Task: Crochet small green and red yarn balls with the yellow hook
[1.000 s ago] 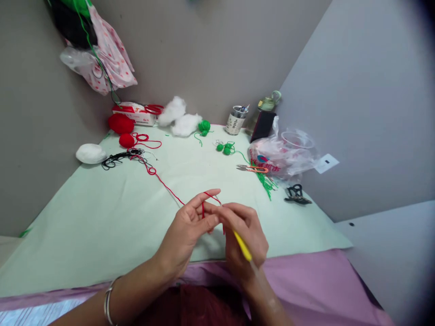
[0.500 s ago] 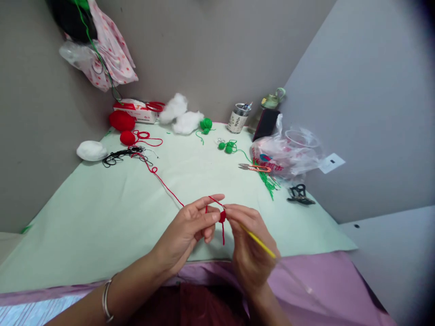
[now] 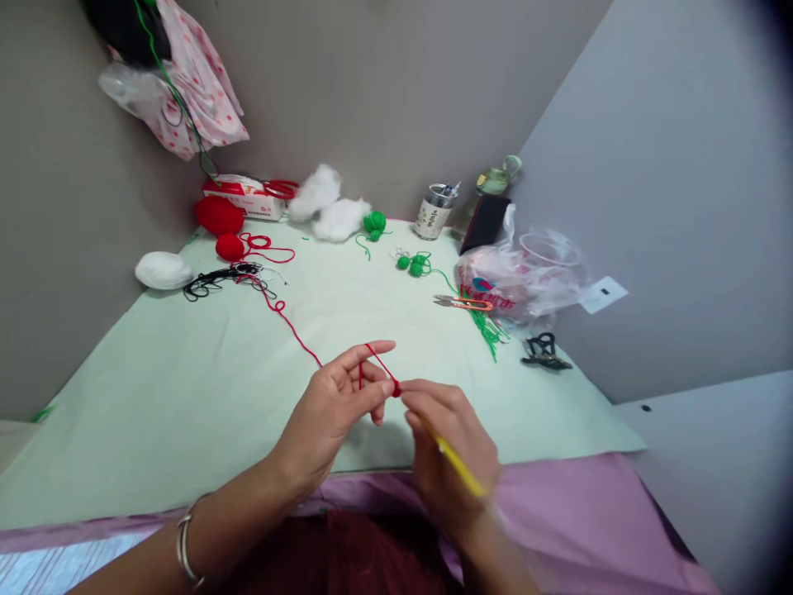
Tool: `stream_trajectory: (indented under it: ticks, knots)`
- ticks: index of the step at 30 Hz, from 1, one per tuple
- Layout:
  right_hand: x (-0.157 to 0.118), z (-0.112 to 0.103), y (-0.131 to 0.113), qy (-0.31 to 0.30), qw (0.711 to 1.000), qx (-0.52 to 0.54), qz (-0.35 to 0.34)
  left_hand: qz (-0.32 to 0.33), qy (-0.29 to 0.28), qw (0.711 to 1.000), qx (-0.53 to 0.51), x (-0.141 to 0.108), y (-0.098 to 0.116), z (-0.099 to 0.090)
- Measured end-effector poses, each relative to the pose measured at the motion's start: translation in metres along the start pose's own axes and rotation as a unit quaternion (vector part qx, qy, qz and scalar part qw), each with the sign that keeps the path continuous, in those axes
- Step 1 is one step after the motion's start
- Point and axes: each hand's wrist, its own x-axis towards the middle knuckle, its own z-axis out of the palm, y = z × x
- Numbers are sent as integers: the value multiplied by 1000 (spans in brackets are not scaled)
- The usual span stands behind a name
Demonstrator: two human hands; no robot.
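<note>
Between the thumb and fingers of my left hand [image 3: 325,417] is a small red crochet piece [image 3: 396,388]. Its index finger is stretched out with red yarn [image 3: 380,360] looped over it, running taut down to the piece. My right hand [image 3: 452,438] grips a yellow-handled crochet hook [image 3: 460,467] like a pen, with its fingertips close against the piece. The hook's tip is hidden at the stitches, and its rear end is blurred. A strand trails from my left hand across the table to a small red yarn ball [image 3: 230,247].
Beyond my hands lie thread snips [image 3: 463,303], green yarn strands [image 3: 489,332] and small green balls [image 3: 416,264]. A plastic bag [image 3: 520,285] and black hair claw [image 3: 545,353] are at right. White stuffing [image 3: 340,219], a pen can [image 3: 435,212] and black cord [image 3: 216,283] stand farther back.
Both hands have shifted slightly left and up in view. The yarn between my left index finger and the piece is longer now. The short tail below the piece no longer shows.
</note>
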Motion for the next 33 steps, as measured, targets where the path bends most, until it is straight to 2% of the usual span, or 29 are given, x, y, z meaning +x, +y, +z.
stream_trajectory:
  ticks: [2,4,7,10,12,16,21,24,26,28,30,33]
  knots:
    - [-4,5,1,18,996,-75,-50,-19,3,999,-27,-1,-2,2]
    - [-5,6,0,36,997,-69,-23,-54,-8,997,-62,-1,-3,1]
    - [1,1,-2,67,992,58,90,-72,-21,993,-86,0,-1,-1]
    - [9,-3,-4,109,953,217,180,-57,-38,995,-66,-1,2,-2]
    - [13,-3,-3,97,937,266,206,-51,-46,996,-51,-1,3,-1]
    - [16,3,-3,60,957,223,178,-29,-35,999,-28,-2,0,2]
    - [8,9,-6,61,985,119,107,1,-10,1000,-5,-3,-4,3]
    - [3,11,-4,57,998,15,37,-33,-15,998,-51,-3,-5,3]
    - [2,9,-2,57,998,4,39,-67,-28,993,-96,-2,-5,1]
    - [4,5,-1,80,989,71,103,-87,-35,987,-129,-1,-3,-1]
    - [8,1,-2,118,962,174,175,-84,-33,986,-141,0,0,-3]
    - [13,0,-3,123,928,275,218,-69,-34,990,-120,-1,1,-1]
